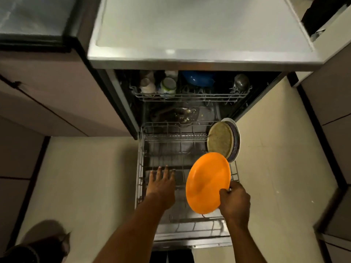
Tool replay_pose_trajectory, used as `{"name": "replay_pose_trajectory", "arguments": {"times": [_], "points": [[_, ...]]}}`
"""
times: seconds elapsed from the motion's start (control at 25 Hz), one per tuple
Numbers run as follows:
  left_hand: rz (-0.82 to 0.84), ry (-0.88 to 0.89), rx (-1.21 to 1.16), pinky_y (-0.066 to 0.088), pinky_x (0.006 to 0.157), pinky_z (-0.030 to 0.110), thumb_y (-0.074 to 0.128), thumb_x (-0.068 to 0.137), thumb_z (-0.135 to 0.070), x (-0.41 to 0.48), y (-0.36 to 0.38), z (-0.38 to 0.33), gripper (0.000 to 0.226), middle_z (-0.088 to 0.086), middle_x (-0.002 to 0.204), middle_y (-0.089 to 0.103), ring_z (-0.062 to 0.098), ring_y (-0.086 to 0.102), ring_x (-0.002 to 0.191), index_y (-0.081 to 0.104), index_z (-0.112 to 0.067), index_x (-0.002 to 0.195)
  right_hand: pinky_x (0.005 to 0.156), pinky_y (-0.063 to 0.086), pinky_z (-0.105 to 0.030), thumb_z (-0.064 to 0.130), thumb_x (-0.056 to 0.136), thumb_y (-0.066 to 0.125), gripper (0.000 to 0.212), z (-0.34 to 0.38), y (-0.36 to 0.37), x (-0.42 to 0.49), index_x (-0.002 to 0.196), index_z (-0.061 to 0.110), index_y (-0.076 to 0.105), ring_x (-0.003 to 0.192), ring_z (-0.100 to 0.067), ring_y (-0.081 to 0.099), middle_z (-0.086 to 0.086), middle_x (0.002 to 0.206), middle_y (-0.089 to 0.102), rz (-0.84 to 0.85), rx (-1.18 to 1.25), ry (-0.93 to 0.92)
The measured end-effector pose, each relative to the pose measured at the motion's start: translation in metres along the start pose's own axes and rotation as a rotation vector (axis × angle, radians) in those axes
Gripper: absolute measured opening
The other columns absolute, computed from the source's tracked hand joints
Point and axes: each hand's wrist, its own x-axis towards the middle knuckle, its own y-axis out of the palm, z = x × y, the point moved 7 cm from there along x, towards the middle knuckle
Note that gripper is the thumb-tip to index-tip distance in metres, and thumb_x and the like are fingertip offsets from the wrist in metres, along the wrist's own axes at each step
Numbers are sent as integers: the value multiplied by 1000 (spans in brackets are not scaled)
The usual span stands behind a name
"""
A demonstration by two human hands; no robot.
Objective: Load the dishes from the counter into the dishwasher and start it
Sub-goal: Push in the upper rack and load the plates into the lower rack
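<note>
Round orange plate [208, 184] tilted over pulled-out grey wire dishwasher rack [161, 137], near rim gripped by curled fingers of right hand [234, 202], left hand [161, 185] alongside, fingers straight and spread.

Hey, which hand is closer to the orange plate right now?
Right. The right hand grips the orange plate at its near edge; the left hand is open to its left, over the lower rack, not touching.

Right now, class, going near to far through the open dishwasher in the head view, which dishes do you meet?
Orange plate held by right hand, speckled beige plate in lower rack, blue bowl in upper rack.
</note>
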Motion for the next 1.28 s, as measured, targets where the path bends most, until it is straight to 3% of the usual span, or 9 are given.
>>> {"name": "replay_pose_trajectory", "arguments": {"times": [0.08, 0.2, 0.44, 0.64, 0.88, 1.08, 1.28], "points": [[20, 4, 3, -9, 120, 54, 38, 102, -23, 69, 16, -12, 76, 12, 161, -24, 34, -20, 148, -17, -18, 155, 61, 51, -36, 4, 85, 61, 4, -13, 27, 47, 87, 3, 64, 63, -34, 59, -19, 77, 68, -98, -55, -77], [2, 20, 12, -6, 121, 53, 37, 103, -29, 139, 24, -20, 75, 11, 161, -24, 32, -19, 149, -15, -19, 156, 64, 43, -30, 6, 90, 60, 11, -27, 49, 91, 97, 0, 66, 69, -37, 64, -23, 80, 68, -185, -52, -106], [89, -51, 10, -5, 120, 52, 47, 98, -23, 249, 80, -5, 85, 11, 160, -26, 31, -17, 150, -15, -18, 156, 68, 47, -39, 12, 91, 58, 14, -66, 88, 156, 98, 1, 63, 75, -42, 63, -23, 85, 69, -211, -70, -127], [147, -79, -1, -7, 119, 51, 51, 98, -23, 274, 91, 7, 90, 11, 160, -27, 30, -19, 149, -19, -16, 154, 61, 35, -29, 10, 90, 57, 11, -50, 91, 187, 89, 1, 61, 63, -38, 58, -18, 74, 64, -300, -49, -227], [205, -83, -6, -4, 121, 53, 48, 97, -23, 284, 93, 7, 89, 13, 160, -26, 29, -18, 149, -21, -14, 153, 62, 35, -28, 8, 87, 55, 10, -26, 85, 216, 87, -1, 59, 62, -37, 57, -20, 71, 63, -390, -43, -243], [248, -70, 49, -5, 121, 53, 57, 94, -34, 285, 92, 8, 100, 15, 159, -28, 32, -18, 149, -23, -14, 152, 69, 51, -42, 10, 90, 55, 14, -14, 93, 234, 95, -2, 60, 72, -43, 63, -24, 84, 67, -341, -126, -236], [244, -25, 94, -9, 118, 52, 59, 93, -40, 288, 90, 14, 103, 14, 160, -25, 31, -18, 149, -21, -15, 153, 71, 51, -48, 12, 90, 53, 19, -8, 97, 250, 100, -3, 59, 77, -48, 62, -29, 88, 65, -321, -217, -192]]}}
